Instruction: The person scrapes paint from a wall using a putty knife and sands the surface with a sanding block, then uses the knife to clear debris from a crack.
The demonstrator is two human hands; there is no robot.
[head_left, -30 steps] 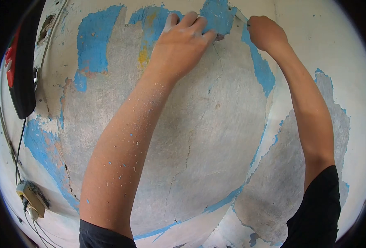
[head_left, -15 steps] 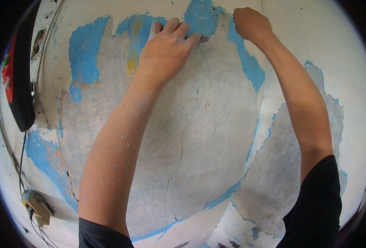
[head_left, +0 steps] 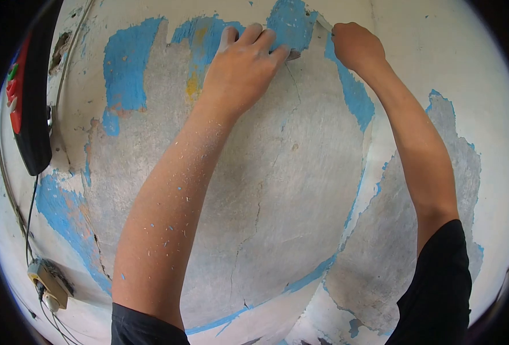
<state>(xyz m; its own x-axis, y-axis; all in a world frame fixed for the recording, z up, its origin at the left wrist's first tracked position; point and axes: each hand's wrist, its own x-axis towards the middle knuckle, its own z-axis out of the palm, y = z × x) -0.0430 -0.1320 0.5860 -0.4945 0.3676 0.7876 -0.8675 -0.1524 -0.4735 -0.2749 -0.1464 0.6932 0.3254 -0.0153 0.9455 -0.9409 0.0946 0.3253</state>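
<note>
My left hand is up against the peeling wall, fingers bent over the blue undercoat. Beside its thumb a small grey-brown edge sticks out; what it belongs to is hidden. To the upper right, my right hand is closed in a fist. From its left side a thin, pale scraper blade reaches to the border of the blue patch, its handle covered by the fist. Paint flakes dot my left forearm.
At the left hangs a black and red object with a cord. Lower down, a yellowish socket block with plugged cables is mounted on the wall. A wall corner runs down right of centre, with bare grey plaster beyond it.
The view has shifted a little, so the wall sits slightly further right. My right fist is slightly lower against the wall; my left hand keeps about the same place on it.
</note>
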